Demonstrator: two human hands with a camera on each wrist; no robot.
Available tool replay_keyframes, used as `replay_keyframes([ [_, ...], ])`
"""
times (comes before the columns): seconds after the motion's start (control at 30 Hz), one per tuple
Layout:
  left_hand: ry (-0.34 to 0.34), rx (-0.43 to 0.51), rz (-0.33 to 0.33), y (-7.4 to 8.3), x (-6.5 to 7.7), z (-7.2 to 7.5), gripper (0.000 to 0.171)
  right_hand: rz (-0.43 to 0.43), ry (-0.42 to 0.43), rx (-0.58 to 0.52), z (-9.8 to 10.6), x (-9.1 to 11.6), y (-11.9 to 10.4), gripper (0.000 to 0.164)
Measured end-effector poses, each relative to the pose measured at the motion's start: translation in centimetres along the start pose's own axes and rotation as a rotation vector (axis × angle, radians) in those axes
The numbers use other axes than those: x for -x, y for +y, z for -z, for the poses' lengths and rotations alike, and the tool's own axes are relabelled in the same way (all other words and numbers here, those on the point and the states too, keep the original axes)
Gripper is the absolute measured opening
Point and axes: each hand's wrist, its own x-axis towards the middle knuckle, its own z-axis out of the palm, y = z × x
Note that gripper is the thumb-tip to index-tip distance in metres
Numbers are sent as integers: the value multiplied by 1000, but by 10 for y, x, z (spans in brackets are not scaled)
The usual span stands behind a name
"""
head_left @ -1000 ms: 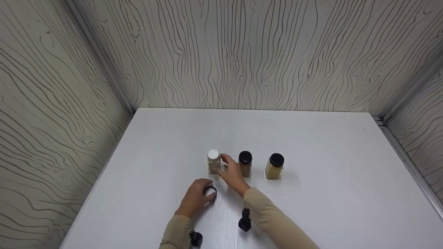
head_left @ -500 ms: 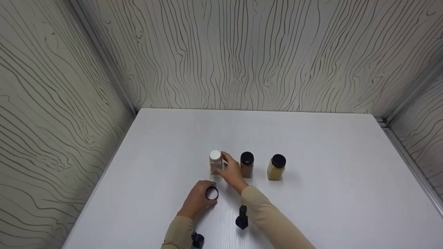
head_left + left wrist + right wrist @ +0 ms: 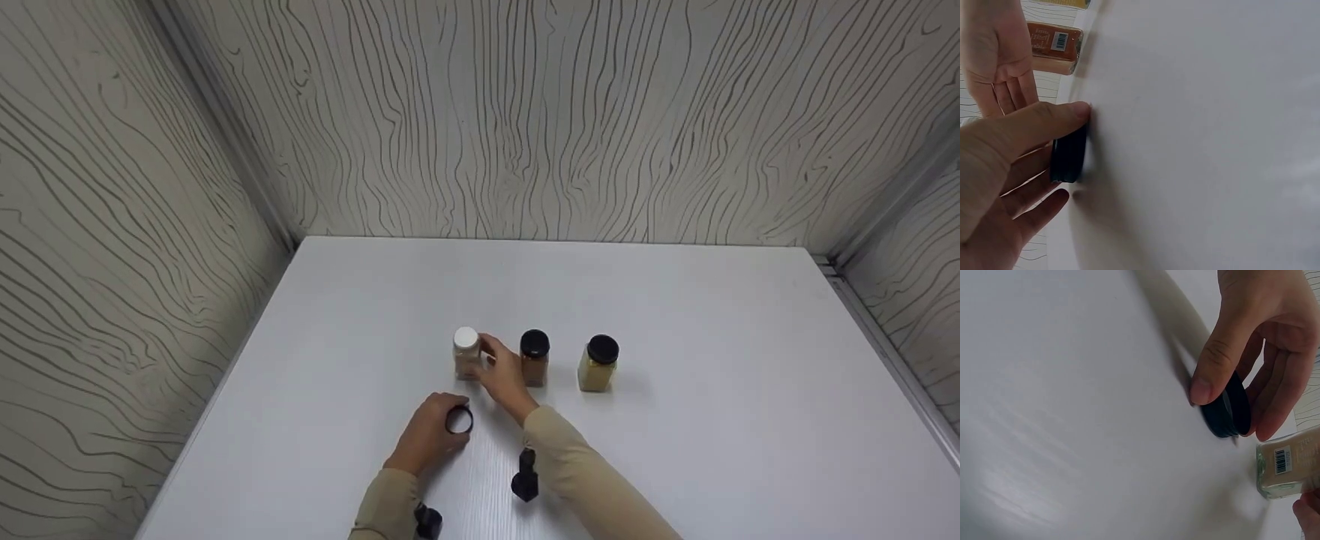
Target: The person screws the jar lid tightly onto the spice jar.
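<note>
In the head view my left hand [image 3: 427, 431] pinches a black jar lid [image 3: 472, 418] between thumb and fingers at the table surface. The lid stands on edge in the left wrist view, with the thumb [image 3: 1050, 121] over one side. Just beyond it, my right hand [image 3: 504, 375] grips a clear glass jar [image 3: 466, 364] with a white top, fingers around its right side. The jar stands upright; the right wrist view shows its beige contents and a barcode label [image 3: 1283, 461]. Only part of the right hand [image 3: 1310, 514] shows there, against the jar's side.
A jar of brown contents [image 3: 534, 369] with a black lid stands close behind the right hand. Farther right is a yellow-filled jar [image 3: 596, 375], also black-lidded. All stand on a white table [image 3: 712, 390], with patterned walls [image 3: 510, 120] behind and at the sides.
My left thumb has shifted slightly down around the lid's edge since one second ago, exposing more of the ring. The right hand and the jars have hardly moved.
</note>
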Motion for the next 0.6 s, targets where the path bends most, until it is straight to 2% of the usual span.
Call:
replay_keyframes([
  [0.2,-6,-1,-4,0,0,0,47,22,3,-8,0,2,2,50],
  [0.47,0,-3,-12,-1,-1,1,45,23,8,23,-2,2,0,58],
  [0.6,-2,-9,-6,-2,-1,1,44,33,-1,22,-2,2,0,54],
])
